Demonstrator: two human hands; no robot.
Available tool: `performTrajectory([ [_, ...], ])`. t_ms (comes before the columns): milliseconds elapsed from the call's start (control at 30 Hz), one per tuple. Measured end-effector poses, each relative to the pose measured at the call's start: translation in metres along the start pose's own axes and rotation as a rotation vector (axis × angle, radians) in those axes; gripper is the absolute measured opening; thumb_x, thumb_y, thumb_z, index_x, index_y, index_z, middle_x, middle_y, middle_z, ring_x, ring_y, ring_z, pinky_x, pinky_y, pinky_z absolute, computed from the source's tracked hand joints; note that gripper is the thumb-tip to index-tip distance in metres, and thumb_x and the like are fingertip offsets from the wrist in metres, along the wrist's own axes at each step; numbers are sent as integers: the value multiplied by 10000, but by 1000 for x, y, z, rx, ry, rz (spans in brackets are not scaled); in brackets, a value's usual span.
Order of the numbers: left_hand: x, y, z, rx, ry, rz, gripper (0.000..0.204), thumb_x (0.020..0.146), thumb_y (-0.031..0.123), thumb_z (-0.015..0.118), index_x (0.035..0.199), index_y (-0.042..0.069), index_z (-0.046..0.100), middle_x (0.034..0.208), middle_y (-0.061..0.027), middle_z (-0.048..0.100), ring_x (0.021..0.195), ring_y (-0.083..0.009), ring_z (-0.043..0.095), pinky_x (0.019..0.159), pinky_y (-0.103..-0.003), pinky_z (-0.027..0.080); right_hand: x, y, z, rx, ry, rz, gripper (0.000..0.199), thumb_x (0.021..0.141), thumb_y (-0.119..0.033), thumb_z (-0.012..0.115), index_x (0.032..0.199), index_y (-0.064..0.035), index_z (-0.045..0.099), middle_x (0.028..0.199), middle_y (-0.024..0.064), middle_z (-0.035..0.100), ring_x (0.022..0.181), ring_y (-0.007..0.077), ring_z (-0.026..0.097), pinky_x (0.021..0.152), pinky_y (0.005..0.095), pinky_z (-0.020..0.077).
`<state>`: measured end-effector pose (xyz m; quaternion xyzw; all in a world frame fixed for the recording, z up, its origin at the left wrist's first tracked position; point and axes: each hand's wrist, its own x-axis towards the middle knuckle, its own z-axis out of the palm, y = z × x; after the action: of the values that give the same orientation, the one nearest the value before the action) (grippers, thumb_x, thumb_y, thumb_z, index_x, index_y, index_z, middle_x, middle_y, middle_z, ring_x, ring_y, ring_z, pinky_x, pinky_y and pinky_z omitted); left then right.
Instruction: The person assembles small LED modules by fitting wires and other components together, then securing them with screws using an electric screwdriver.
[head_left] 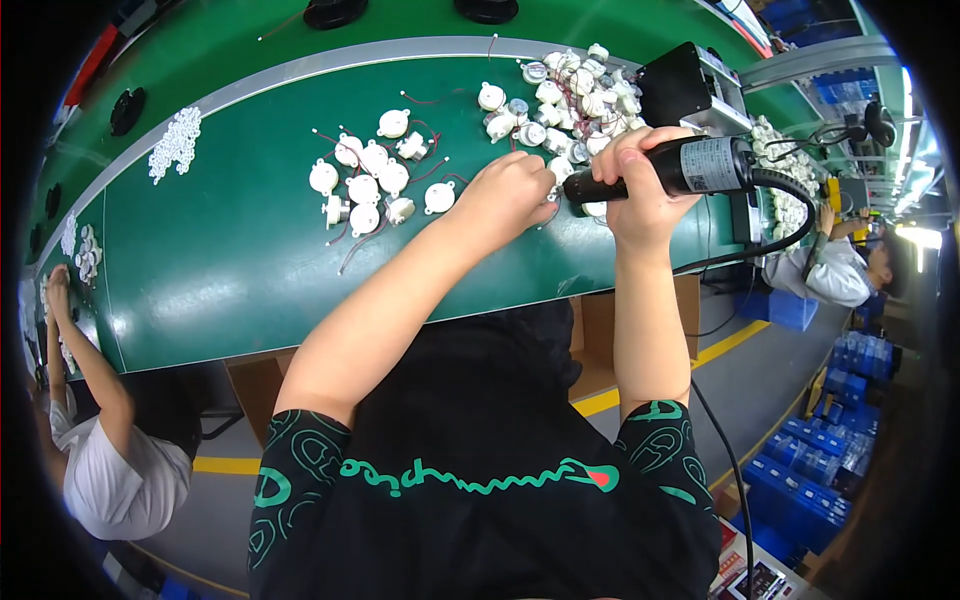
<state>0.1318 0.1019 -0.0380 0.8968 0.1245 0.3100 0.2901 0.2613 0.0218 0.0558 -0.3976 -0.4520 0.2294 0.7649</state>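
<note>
While the right hand [645, 195] has its fingers wrapped firmly around a black corded tool [690, 165] above the bench [220, 260], toward the near edge, the left hand [510, 195] sits just beside the tool's left end. Its fingers curl inward; I cannot tell how tightly they close or on what. White round parts [363, 188] lie mid-bench, left of that hand; a larger pile [590, 103] reaches toward the far edge.
</note>
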Motion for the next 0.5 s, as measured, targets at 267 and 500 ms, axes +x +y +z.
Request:
performTrajectory([
  [267,-1,-2,0,-25,-38,-31,304,732,152,824,968,33,674,915,-132,645,914,-342,631,853,-441,520,-2,5,-4,32,11,2,303,839,125,567,1107,11,483,714,93,591,581,171,569,569,339,520],
  [500,0,-1,0,-39,-28,-34,297,720,151,831,939,25,674,898,-138,649,885,-354,634,825,-450,522,1,8,-2,-13,18,-39,322,845,118,609,1130,16,499,722,81,615,602,145,595,580,299,519],
])
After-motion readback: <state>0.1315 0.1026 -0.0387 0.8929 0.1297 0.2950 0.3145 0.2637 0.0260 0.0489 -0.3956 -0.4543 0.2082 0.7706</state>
